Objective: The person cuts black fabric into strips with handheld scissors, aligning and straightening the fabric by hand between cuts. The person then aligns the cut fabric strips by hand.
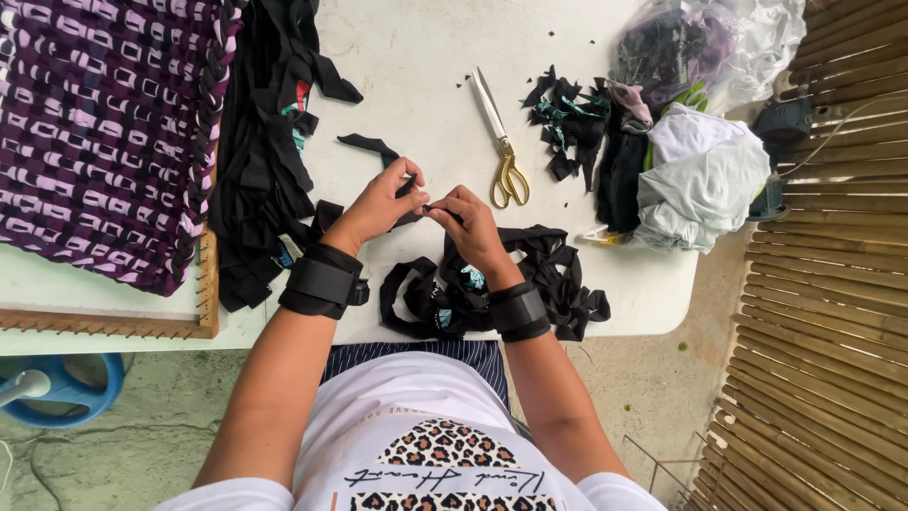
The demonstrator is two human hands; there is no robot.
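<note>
Head view: white shirt (pixel 416 416) nearest camera, 2 forearms with black wrist bands. Left hand (pixel 378 203) and right hand (pixel 470 222) meet over white table (pixel 416 57), fingertips of both pinching black fabric strip (pixel 383 149). Black strip pile (pixel 492 284) under right wrist. Gold-handled scissors (pixel 501 142) just beyond hands. Purple woven mat (pixel 95 132) on wooden frame (pixel 203 284), far left.

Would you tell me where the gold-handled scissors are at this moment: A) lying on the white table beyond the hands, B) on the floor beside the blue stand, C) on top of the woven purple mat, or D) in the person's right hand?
A: the scissors lie untouched on the white table, while the left hand and right hand pinch a black fabric strip.
</note>
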